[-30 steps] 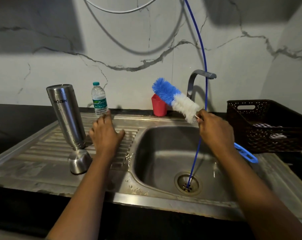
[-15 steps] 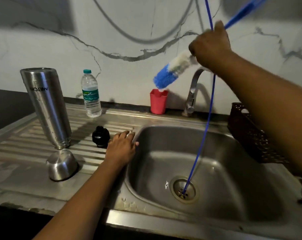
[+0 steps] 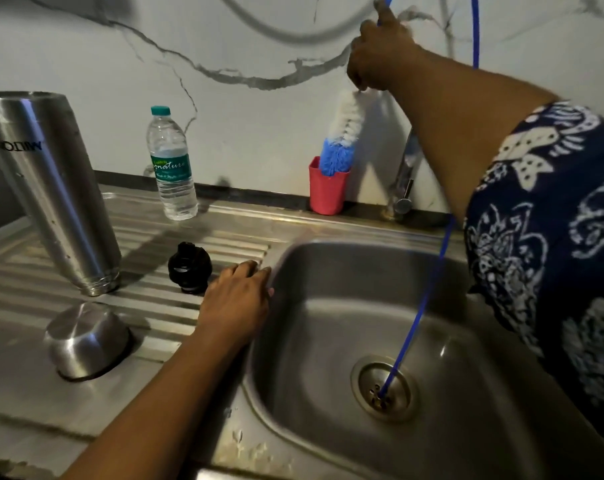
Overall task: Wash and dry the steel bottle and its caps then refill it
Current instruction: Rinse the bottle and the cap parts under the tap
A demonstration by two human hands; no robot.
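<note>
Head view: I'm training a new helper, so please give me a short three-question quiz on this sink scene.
1. True or false: the steel bottle stands mouth down.
2. The brush tip is in: A) the bottle B) the red cup C) neither.
3. Fill in: the left hand lies nearest the ___ cap.
Key: 1 true; 2 B; 3 black.

Drainboard [image 3: 23, 403], upturned steel bottle [image 3: 51, 195], steel cap [image 3: 86, 341], black cap [image 3: 189, 268], water bottle [image 3: 172, 168], red cup [image 3: 328, 192]
</note>
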